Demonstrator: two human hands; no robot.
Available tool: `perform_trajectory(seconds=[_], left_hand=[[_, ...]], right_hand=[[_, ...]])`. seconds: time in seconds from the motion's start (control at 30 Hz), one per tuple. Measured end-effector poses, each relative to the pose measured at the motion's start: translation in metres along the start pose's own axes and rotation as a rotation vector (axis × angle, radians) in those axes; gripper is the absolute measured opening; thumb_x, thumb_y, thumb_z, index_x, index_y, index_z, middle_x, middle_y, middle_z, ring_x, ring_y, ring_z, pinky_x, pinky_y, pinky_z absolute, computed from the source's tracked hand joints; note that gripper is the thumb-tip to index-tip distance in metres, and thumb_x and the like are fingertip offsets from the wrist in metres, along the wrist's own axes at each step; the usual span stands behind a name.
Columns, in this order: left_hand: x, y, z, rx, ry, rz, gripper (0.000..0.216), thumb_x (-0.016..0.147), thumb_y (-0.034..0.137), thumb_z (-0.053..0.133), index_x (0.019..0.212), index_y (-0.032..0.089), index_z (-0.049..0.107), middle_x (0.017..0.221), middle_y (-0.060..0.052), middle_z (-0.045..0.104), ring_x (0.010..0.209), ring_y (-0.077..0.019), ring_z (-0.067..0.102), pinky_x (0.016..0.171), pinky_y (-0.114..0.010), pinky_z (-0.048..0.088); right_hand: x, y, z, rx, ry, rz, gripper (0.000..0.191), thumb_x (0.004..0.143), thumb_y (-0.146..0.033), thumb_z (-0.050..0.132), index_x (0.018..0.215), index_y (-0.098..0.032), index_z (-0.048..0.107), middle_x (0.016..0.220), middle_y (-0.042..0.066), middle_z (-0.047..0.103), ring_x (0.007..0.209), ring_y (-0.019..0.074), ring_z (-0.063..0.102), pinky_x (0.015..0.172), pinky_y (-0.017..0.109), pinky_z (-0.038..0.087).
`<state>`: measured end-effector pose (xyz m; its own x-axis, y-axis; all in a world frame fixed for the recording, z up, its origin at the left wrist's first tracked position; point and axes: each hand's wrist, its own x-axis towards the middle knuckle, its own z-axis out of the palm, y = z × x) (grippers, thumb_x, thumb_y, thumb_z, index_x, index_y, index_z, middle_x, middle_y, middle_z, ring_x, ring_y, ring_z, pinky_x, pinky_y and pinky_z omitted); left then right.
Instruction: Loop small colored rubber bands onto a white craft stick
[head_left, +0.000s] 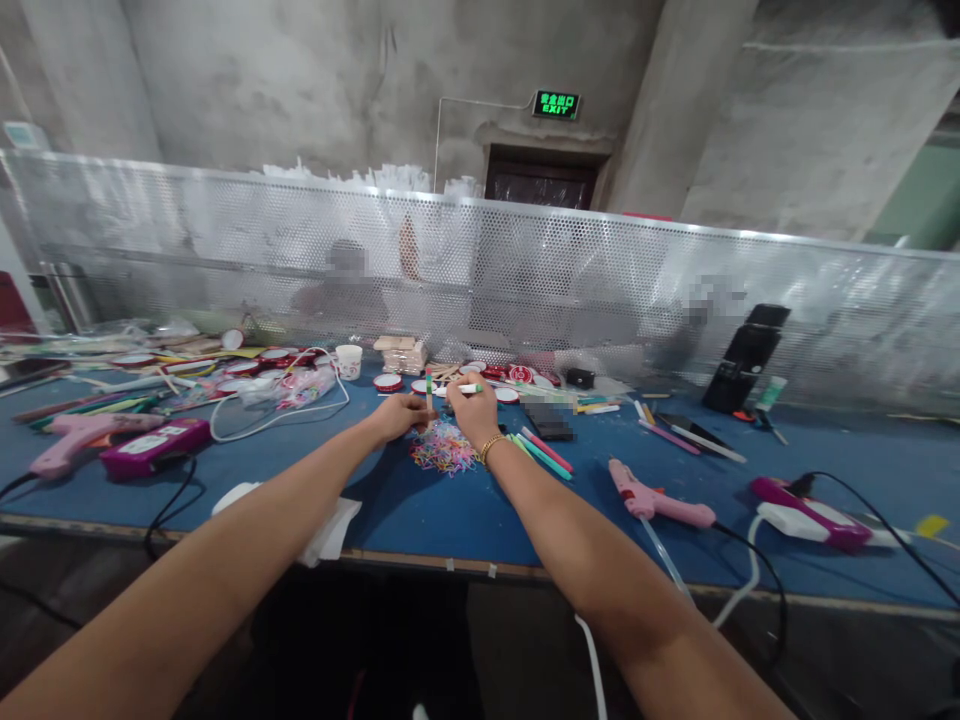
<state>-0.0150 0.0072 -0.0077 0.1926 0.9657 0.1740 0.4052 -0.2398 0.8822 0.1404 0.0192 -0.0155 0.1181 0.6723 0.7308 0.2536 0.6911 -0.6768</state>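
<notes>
here, both hands meet over the far middle of the blue table [420, 515]: the left hand [401, 415] is closed, pinching a striped stick [429, 386] that stands upright between the two hands, while the right hand [472, 410] curls its fingers around a white stick [469, 388] with a green tip, held about level just beside the striped one. a heap of coloured rubber bands [444, 450] lies on the table right below both hands, and a pink glue gun [652, 500] lies well apart to the right, in front of a perforated metal screen [600, 280].
</notes>
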Motion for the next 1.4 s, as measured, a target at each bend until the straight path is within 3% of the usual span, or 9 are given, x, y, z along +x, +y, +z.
perform_trajectory(seconds=[0.27, 1.4], left_hand=[[0.004, -0.006, -0.002, 0.022, -0.015, 0.003, 0.038, 0.062, 0.049, 0.074, 0.062, 0.013, 0.061, 0.05, 0.0, 0.055, 0.039, -0.0044, 0.034, 0.041, -0.021, 0.021], [0.006, -0.011, -0.002, 0.011, -0.022, 0.046, 0.04, 0.063, 0.052, 0.072, 0.063, 0.013, 0.062, 0.051, -0.002, 0.057, 0.041, -0.0059, 0.037, 0.042, -0.021, 0.023]], right_hand=[[0.0, -0.002, 0.0, 0.02, 0.02, -0.006, 0.014, 0.075, -0.03, 0.049, 0.063, -0.022, 0.048, 0.061, -0.004, 0.052, 0.062, 0.0138, 0.049, 0.065, 0.026, 0.04], [0.0, -0.004, 0.0, -0.004, -0.016, 0.0, 0.016, 0.076, -0.033, 0.049, 0.063, -0.022, 0.049, 0.061, -0.003, 0.054, 0.063, 0.0146, 0.049, 0.065, 0.026, 0.04]])
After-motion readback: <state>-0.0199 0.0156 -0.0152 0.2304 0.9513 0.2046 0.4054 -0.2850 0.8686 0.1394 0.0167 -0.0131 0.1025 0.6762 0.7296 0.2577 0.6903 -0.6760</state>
